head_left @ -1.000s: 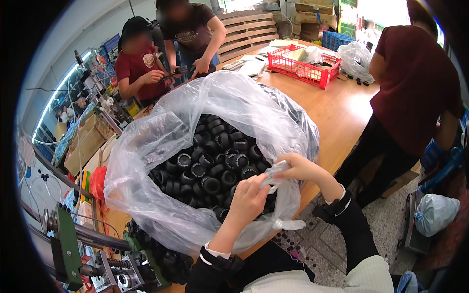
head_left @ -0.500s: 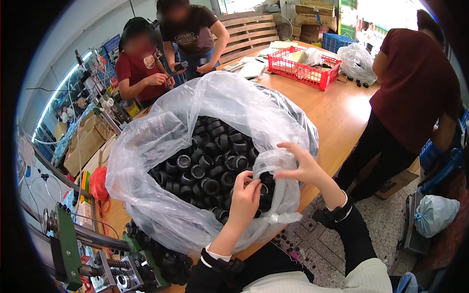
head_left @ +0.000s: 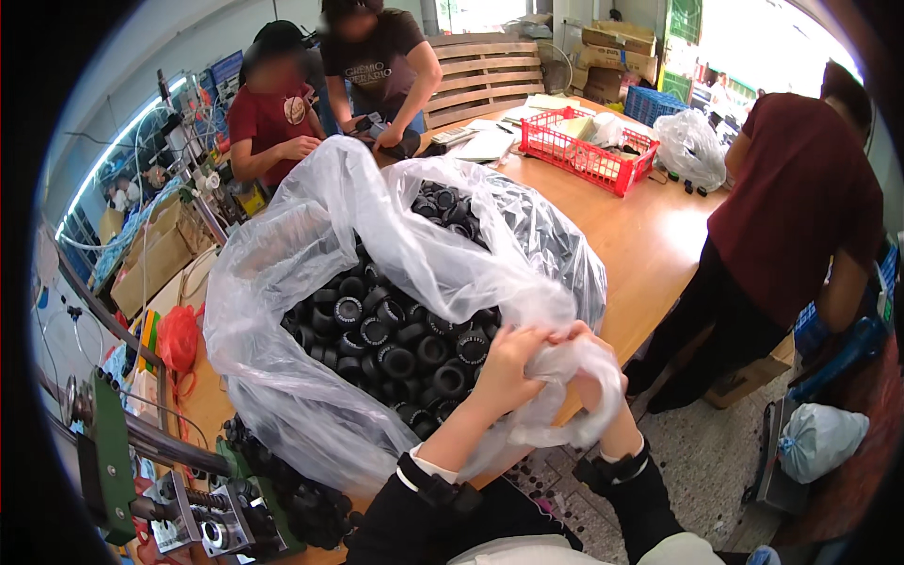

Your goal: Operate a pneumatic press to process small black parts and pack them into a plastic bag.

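Observation:
A large clear plastic bag (head_left: 311,400) full of small black toy-like tyres (head_left: 395,363) with white lettering sits on the wooden table in front of me. My left hand (head_left: 511,370) is closed on the bag's gathered rim at the near right. Beside it, my right hand (head_left: 586,381) grips the same bunched plastic, its fingers partly hidden behind a loop of the film. A band of plastic stretches from my hands across the opening, and tyres show on both sides of it.
On the table (head_left: 650,254) stand a red plastic crate (head_left: 584,162) and a clear bag (head_left: 692,151). Two people work beyond the bag, and another bends at the right. A green metal machine (head_left: 111,461) and loose black tyres (head_left: 292,499) are at the lower left.
Both hands have come together at the bag's near right rim, the right one moving down, and have drawn a strip of plastic across the opening. My view has shifted slightly.

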The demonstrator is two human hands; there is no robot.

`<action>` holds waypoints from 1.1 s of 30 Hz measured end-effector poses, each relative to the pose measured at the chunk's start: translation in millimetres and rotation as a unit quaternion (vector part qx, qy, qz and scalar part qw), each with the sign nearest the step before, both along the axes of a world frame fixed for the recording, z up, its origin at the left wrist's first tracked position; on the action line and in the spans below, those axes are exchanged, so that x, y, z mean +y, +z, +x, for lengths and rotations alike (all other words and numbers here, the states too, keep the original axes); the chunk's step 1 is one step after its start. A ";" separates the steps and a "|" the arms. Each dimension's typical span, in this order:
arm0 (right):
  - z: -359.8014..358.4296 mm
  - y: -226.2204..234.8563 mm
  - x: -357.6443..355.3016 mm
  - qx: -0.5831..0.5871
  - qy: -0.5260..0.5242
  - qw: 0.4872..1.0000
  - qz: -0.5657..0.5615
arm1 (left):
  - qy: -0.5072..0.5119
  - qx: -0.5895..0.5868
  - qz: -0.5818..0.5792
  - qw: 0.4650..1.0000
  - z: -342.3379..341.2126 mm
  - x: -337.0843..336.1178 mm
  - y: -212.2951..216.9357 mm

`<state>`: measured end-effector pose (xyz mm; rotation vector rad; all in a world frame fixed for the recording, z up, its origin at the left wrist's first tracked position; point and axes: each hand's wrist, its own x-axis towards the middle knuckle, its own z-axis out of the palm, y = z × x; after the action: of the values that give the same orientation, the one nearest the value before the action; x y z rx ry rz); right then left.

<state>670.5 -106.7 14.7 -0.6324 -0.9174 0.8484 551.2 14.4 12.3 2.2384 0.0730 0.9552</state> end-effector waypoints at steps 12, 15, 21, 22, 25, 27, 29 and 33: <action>-124.7 80.5 115.9 -0.760 -0.259 0.594 -0.055 | -0.030 0.028 0.100 0.994 17.3 1.0 -36.9; -93.1 68.9 159.0 -0.792 -0.113 0.564 -0.204 | 0.018 0.111 0.051 0.992 1.4 5.0 -36.5; 66.8 89.3 128.1 -0.622 -0.476 0.610 -0.124 | 0.173 -0.070 -0.042 0.982 -30.6 15.3 -2.2; 80.8 86.1 111.6 -0.602 -0.498 0.617 -0.100 | 0.168 -0.070 -0.100 0.978 -29.2 16.4 5.8; 76.4 52.1 63.6 -0.627 -0.350 0.673 -0.176 | 0.247 -0.085 0.151 0.953 -15.7 17.1 26.0; 61.3 30.9 34.5 -0.595 -0.259 0.754 -0.104 | 0.214 -0.051 0.207 0.953 -6.5 19.6 32.0; 49.5 14.6 10.4 -0.553 -0.195 0.807 -0.066 | 0.112 0.029 0.233 0.966 0.4 25.1 31.2; 33.7 4.3 -7.4 -0.397 -0.115 0.884 -0.217 | 0.013 0.077 0.166 0.983 12.3 40.4 18.6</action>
<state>704.1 -114.0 19.0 -1.5217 -1.3564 0.5666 563.5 54.8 30.9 2.6241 0.0129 0.8555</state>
